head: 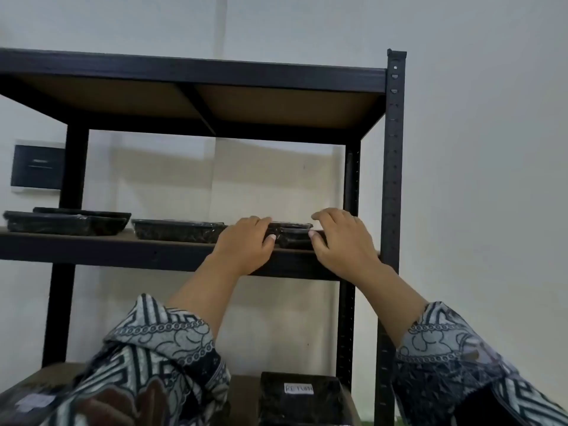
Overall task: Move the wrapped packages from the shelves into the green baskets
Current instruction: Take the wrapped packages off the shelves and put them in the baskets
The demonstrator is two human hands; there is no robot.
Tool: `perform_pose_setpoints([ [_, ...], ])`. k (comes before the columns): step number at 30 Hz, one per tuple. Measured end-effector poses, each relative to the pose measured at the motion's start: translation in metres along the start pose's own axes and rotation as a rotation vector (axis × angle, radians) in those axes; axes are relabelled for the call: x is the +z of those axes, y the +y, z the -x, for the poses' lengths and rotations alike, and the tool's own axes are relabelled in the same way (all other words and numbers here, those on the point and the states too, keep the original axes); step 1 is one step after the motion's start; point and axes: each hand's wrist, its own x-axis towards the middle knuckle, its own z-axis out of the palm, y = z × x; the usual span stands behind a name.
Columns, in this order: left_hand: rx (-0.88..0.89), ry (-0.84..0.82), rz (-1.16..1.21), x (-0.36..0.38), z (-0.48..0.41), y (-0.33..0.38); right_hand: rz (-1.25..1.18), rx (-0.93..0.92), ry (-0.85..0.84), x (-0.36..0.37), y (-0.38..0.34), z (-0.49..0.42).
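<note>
A black wrapped package (pixel 292 234) lies at the right end of the upper shelf (pixel 138 252). My left hand (pixel 246 244) grips its left end, fingers over the top and thumb on the front. My right hand (pixel 338 238) holds its right end the same way. To the left on that shelf lie another wrapped package (pixel 178 230) and a stack of two more (pixel 67 222). One shelf down sits a black package with a white label (pixel 299 395). No green basket is in view.
The black metal rack has a front right post (pixel 392 210) close to my right hand and a top shelf board (pixel 199 103) overhead. A dark wall panel (pixel 37 166) hangs behind on the left. White wall fills the right side.
</note>
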Motion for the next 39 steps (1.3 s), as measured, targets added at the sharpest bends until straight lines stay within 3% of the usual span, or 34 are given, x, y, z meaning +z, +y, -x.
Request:
perform_pose_setpoints([
  [3,-0.031,-0.069,0.052,0.006,-0.015,-0.002,0.061,0.054,-0.044,0.004,0.015,-0.021],
  [8,-0.021,-0.196,0.021,0.015,-0.035,-0.012,0.067,0.237,-0.298,0.004,0.036,-0.049],
  [13,0.002,-0.303,-0.004,0.023,-0.043,-0.022,-0.016,0.297,-0.628,0.006,0.047,-0.067],
  [17,0.04,-0.291,-0.039,0.03,-0.038,-0.022,-0.121,0.355,-0.779,0.013,0.051,-0.073],
  [22,0.049,-0.262,-0.035,0.035,-0.037,-0.024,-0.056,0.375,-0.902,0.01,0.052,-0.082],
  [26,0.041,-0.212,-0.038,0.036,-0.034,-0.023,-0.098,0.417,-0.801,0.009,0.051,-0.078],
  [33,0.047,-0.096,-0.035,0.031,-0.028,-0.019,-0.319,0.49,-0.295,0.012,0.048,-0.043],
  [39,0.058,-0.066,-0.012,0.032,-0.028,-0.019,-0.245,0.435,-0.164,0.017,0.046,-0.031],
])
